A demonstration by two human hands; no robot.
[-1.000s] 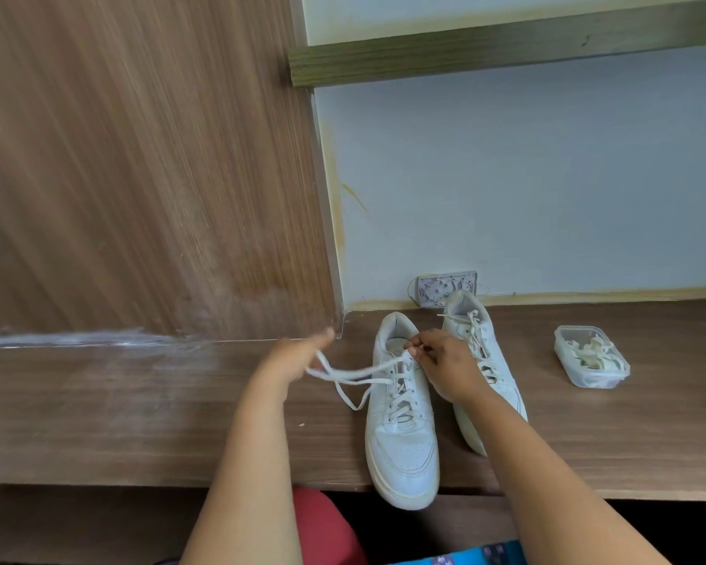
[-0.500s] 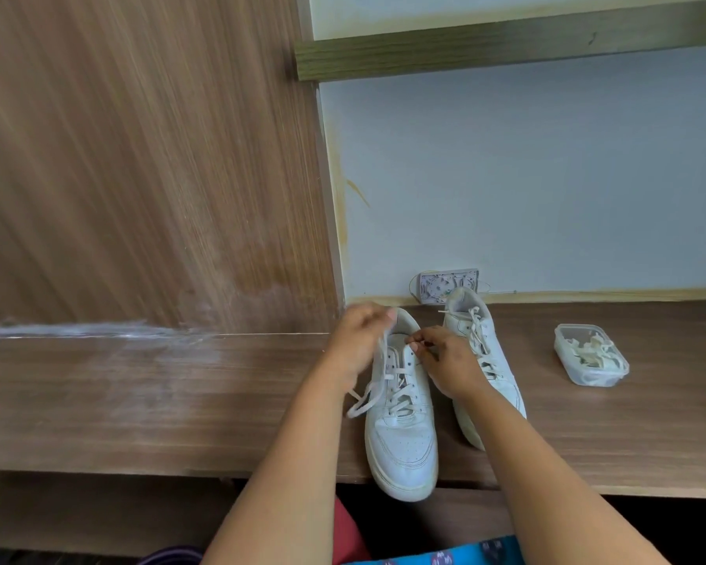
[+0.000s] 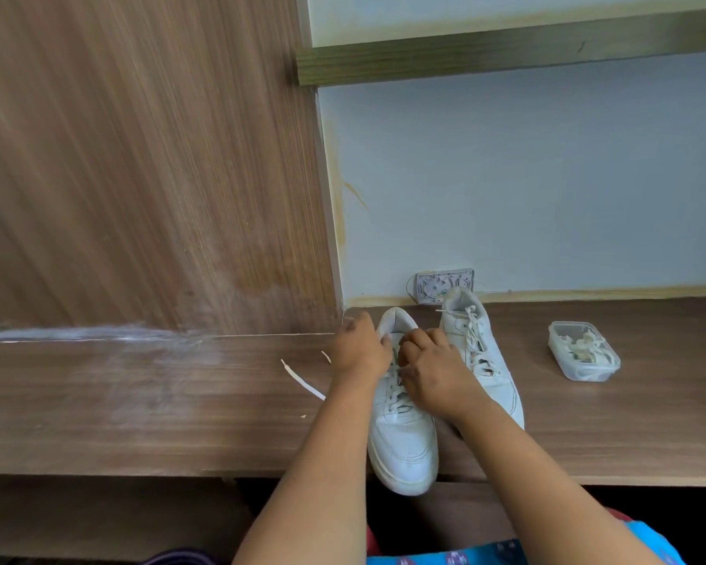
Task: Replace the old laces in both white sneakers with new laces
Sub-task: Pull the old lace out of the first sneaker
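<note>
Soft, even daylight; faint shadows; wide-angle bending at edges (left wood panel [image 3: 139,177] smeared).

Both hands [image 3: 400,360] cover near sneaker [image 3: 402,438] top eyelets, so grip on lace [image 3: 302,381] can't be told; box [image 3: 583,351] contents unclear

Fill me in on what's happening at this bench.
A person is working on the lace of the near sneaker, both hands at its upper eyelets: the left hand on the collar side, the right hand over the tongue. A loose lace end trails left across the wooden bench. The second sneaker sits laced alongside; a clear box of laces waits to the right.
</note>
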